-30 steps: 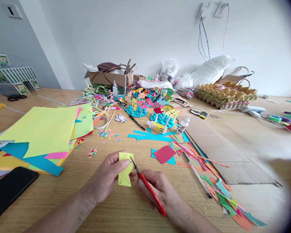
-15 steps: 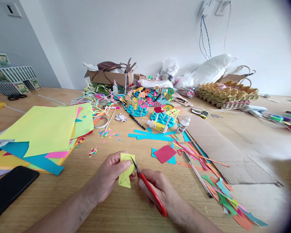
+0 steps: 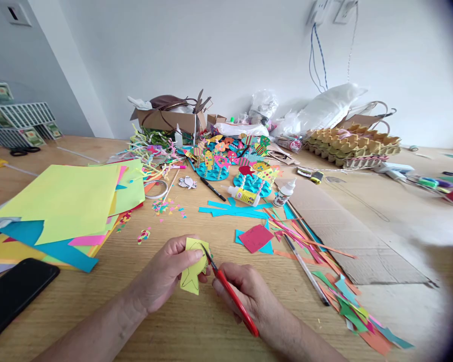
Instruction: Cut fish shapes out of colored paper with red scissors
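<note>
A small piece of yellow paper (image 3: 191,278) with a fish outline drawn on it is pinched in my left hand (image 3: 173,269), thumb on top and the other fingers behind. My right hand (image 3: 245,289) is wrapped round the red handles of a pair of scissors (image 3: 234,297). The scissor blades point up and left and lie across the paper's right side, close to my left thumb. Part of the paper's right edge is cut along the drawn line. The right hand's fingers partly hide the handle loops.
Yellow sheets (image 3: 68,196) and a black phone (image 3: 18,296) lie at left. Glue bottles (image 3: 285,192) stand near paper fish on blue bases (image 3: 252,185). Right of my hands are a pen (image 3: 307,271), paper strips (image 3: 349,304) and a cardboard sheet (image 3: 347,236). Egg trays (image 3: 353,143) are stacked behind.
The yellow paper has tilted, its lower end swinging slightly to the left in my left hand. The scissors stay at its right side, nearly in place.
</note>
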`<state>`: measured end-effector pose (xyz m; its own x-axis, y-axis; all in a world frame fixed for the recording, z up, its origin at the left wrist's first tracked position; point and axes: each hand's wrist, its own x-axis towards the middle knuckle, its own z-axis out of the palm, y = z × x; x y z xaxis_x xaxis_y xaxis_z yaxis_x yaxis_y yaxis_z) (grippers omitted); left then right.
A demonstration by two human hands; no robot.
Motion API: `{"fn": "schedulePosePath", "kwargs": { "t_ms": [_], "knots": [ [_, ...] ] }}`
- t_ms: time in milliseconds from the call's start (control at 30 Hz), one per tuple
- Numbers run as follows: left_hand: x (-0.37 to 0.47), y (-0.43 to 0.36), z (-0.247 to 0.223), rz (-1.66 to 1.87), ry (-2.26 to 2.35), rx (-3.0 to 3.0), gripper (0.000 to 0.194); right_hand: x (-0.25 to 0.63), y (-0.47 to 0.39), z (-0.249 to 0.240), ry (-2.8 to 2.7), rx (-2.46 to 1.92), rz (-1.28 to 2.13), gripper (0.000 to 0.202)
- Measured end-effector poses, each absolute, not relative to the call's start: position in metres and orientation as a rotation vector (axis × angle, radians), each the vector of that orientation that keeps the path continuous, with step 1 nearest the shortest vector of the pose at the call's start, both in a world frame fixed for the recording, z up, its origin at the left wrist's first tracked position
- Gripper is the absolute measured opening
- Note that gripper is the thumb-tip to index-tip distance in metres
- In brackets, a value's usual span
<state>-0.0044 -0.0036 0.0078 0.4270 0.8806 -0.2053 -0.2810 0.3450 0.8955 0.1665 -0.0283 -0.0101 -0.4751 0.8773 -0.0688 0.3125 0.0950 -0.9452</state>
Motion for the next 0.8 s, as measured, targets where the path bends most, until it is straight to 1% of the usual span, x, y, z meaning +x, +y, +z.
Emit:
{"fn": "schedulePosePath", "kwargs": {
  "t_ms": [367, 567, 700, 800],
  "knots": [
    [-0.0052, -0.0034, 0.0055, 0.925, 0.853, 1.020, 0.017, 0.1658, -0.0269, -0.0092, -1.890, -1.165, 1.299, 0.034],
    [-0.0040, -0.0038, 0.0068, 0.868, 0.852, 1.041, 0.015, 0.1670, -0.0274, -0.0031, -1.886, -1.194, 1.354, 0.036],
    [-0.0030, -0.0045, 0.0071, 0.868, 0.844, 1.039, 0.016, 0.1668, -0.0275, -0.0055, -1.876, -1.174, 1.363, 0.035],
    [-0.0033, -0.0028, 0.0067, 0.860, 0.820, 1.023, 0.016, 0.1663, -0.0273, -0.0080, -1.889, -1.145, 1.293, 0.032]
  ]
}}
